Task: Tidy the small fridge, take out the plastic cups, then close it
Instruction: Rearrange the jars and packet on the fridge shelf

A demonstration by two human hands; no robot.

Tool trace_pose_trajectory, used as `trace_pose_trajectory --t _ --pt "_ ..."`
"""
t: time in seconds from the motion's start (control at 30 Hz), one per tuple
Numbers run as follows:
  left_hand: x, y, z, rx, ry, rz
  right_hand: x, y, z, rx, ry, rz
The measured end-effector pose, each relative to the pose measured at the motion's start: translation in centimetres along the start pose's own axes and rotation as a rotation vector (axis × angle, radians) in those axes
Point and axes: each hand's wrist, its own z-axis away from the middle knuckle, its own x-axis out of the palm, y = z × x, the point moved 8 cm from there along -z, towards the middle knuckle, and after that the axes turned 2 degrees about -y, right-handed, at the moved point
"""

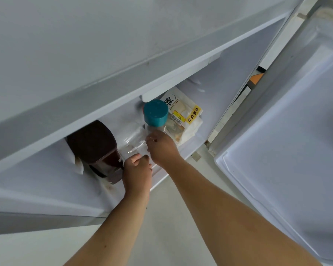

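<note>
Gripping the clear plastic cups [136,140] between them, left hand [137,172] and right hand [161,148] close around it.

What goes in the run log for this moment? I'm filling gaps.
fridge door open | both hands on clear plastic cups | left hand | right hand

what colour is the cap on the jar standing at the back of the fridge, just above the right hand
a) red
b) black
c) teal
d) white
c: the jar has a round teal cap, standing in front of the bread packet and just above the right hand inside the open fridge.
</note>
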Motion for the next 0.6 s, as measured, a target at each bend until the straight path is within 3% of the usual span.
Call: trace_pose_trajectory --t 0.1,0.3,0.43,0.6 --pt "0.6 0.8 1.2 0.045 -0.014 -0.090 -1.3 1.9 2.0 0.103 0.056 -0.279" --pt "1.4 3.8 3.0 0.292 0.009 -0.219 -2.0 6.0 5.0 0.330 -0.066 -0.606" --pt "2.7 5.5 3.0 0.419 -0.019 -0.442 -3.0 7.1 5.5 0.387 -0.016 -0.458" --pt "5.0 6.8 2.6 0.589 -0.015 -0.779 -4.3 7.7 5.1 0.323 0.102 -0.288"
